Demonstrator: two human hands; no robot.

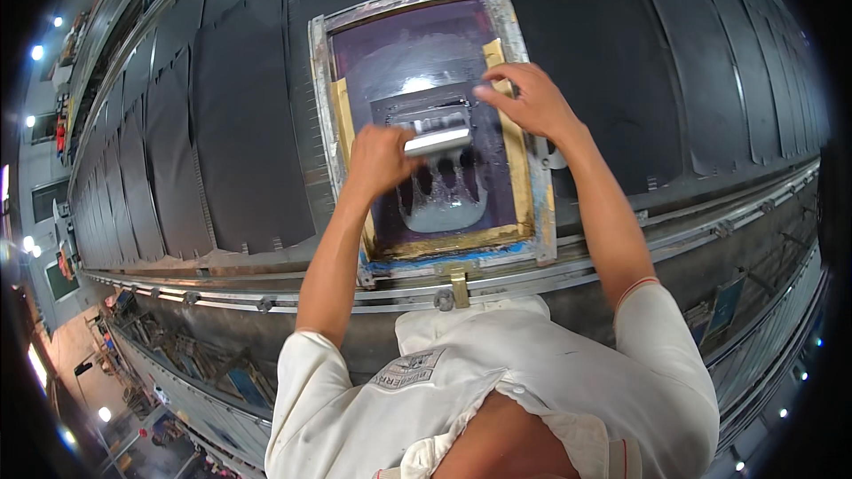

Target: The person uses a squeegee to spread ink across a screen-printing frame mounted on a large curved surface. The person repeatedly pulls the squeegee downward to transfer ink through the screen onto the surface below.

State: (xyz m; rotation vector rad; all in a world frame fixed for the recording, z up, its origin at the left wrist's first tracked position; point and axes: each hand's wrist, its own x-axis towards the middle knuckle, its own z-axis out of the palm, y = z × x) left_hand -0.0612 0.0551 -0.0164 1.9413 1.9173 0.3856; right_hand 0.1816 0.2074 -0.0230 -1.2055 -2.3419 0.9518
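A screen-printing frame (543, 213) lies on the long dark table, its purple mesh (382, 49) edged with yellowish tape at the sides. Grey, wet-looking ink (448, 213) is spread on the mesh below a squeegee with a silvery metal bar (441, 140). My left hand (380, 160) is closed round the left end of this squeegee. My right hand (525, 99) hovers by the frame's right side, above the tape, thumb and forefinger apart. It appears to hold nothing, though its other fingers are partly hidden.
Dark sheets (244, 124) lie in rows along the table to the left, with more dark sheets (723, 71) to the right. A metal rail (586, 282) runs along the table's near edge. A brass-coloured clamp (459, 288) sits at the frame's near side.
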